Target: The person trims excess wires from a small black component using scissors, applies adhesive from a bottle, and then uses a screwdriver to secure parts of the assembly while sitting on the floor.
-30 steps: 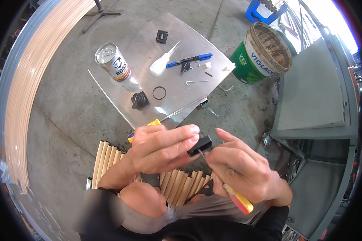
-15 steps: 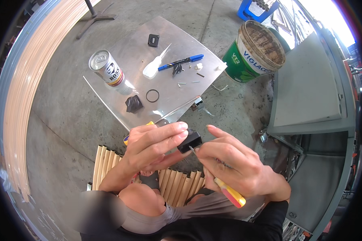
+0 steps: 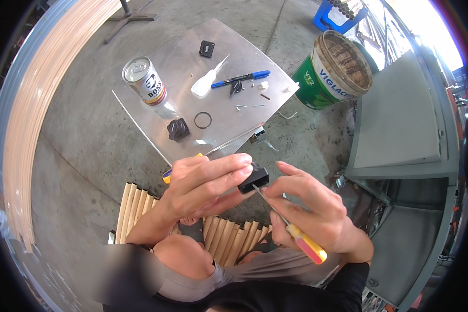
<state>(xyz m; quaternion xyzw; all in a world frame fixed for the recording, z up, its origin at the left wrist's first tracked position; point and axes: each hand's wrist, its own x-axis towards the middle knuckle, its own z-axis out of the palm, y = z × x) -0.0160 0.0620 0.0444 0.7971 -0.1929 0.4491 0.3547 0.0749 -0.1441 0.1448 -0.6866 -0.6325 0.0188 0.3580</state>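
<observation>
My left hand (image 3: 205,182) is closed around a small black plastic part (image 3: 255,180) with a ribbed round end, held above the near edge of the metal table. In my right hand (image 3: 309,205) is a screwdriver (image 3: 308,244) with a yellow and red handle. Its thin shaft runs up to the black part, and the tip meets the face turned toward my right hand. Whether the tip sits in a screw is too small to tell. Behind my left hand, partly hidden, shows a yellow and blue handle (image 3: 167,176).
On the metal table (image 3: 156,122) are a drink can (image 3: 145,80), a white nozzle bottle (image 3: 203,86), a blue marker (image 3: 242,78), a black ring (image 3: 203,120), a black knob-like block (image 3: 178,129), a square black piece (image 3: 207,49) and small screws. A bucket (image 3: 317,73) stands right.
The view has shifted slightly. The screwdriver has turned in my right hand, showing more of its shaft, and my right fingers have spread along it. The black part stays in my left hand.
</observation>
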